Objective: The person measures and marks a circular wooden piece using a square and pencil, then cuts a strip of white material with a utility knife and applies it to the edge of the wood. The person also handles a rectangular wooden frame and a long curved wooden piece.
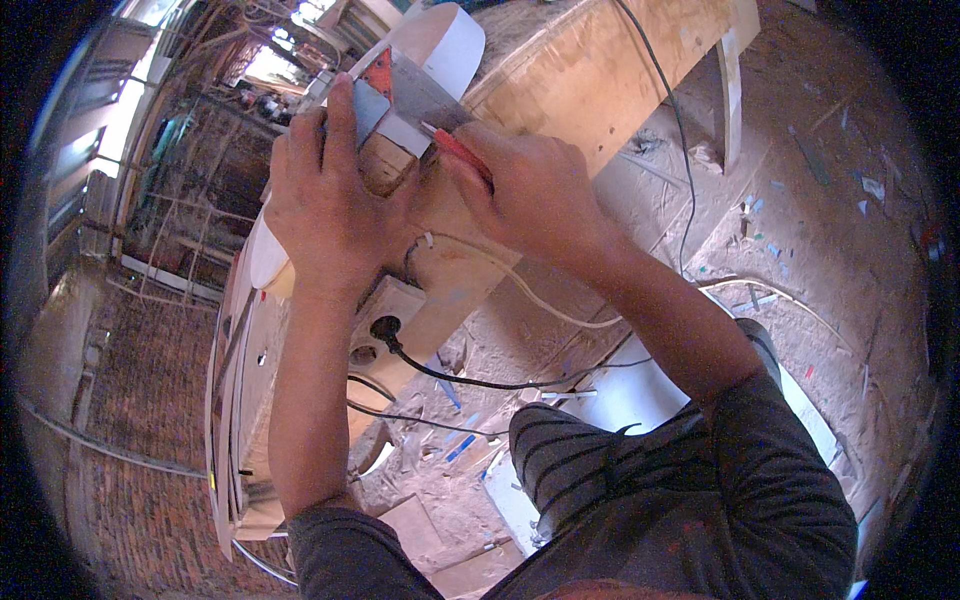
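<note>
"What's in my right hand?"

"You have it closed around a slim red-handled tool [463, 155], its pale tip pointing up and left beside a small white piece [403, 137]. That's your right hand [535, 195]."

"And my left?"

"Your left hand [335, 195] lies with its fingers extended, the forefinger along a blue-grey piece [368, 108]. I can't tell whether your fingers and thumb are gripping it."

"Where is the tool, exactly?"

"Above the wooden bench [600, 90], near its far left part in your view and just right of your left hand. A grey plate [425, 95] and an orange-red piece [378, 75] are just beyond, with a curved white sheet [458, 50] behind them."

"Anything nearer me?"

"A socket block [398, 298] sits on the bench's near side, below your hands, with a black plug [385, 328] in it."
</note>
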`<move>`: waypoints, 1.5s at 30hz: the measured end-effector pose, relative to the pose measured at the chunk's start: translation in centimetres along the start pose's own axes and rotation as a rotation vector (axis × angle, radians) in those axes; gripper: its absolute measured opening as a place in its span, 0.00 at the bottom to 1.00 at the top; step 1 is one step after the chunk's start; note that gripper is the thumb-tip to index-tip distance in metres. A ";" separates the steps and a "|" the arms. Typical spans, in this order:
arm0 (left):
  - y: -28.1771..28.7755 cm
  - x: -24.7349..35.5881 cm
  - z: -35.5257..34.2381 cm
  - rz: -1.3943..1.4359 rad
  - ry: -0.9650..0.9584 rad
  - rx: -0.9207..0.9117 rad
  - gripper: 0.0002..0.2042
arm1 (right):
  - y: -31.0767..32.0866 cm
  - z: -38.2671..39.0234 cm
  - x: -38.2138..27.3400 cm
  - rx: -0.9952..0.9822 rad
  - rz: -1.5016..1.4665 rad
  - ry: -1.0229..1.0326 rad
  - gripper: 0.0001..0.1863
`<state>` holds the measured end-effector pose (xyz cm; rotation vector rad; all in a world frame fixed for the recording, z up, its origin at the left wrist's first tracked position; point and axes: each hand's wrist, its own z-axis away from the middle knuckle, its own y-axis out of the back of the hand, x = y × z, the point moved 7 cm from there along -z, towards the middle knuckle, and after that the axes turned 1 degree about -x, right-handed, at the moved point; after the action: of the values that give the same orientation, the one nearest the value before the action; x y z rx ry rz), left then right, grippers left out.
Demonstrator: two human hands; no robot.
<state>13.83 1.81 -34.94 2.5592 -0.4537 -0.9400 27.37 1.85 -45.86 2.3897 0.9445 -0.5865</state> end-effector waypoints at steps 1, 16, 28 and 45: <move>0.1 0.0 0.0 -0.003 -0.005 0.007 0.52 | -0.1 -0.2 0.0 0.018 0.019 0.004 0.12; -0.1 -0.2 0.1 -0.015 -0.070 0.083 0.49 | -0.7 -0.3 -1.2 0.138 0.164 -0.003 0.10; -0.3 -0.4 0.1 -0.039 -0.075 0.088 0.47 | -0.8 -0.2 -0.7 0.158 0.125 0.069 0.10; -0.2 0.1 0.1 -0.034 -0.069 0.102 0.47 | 1.4 -0.8 -1.7 0.044 0.233 0.069 0.15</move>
<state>13.91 1.93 -35.18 2.6400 -0.4911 -1.0459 27.43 0.58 -43.93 2.5267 0.6724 -0.4431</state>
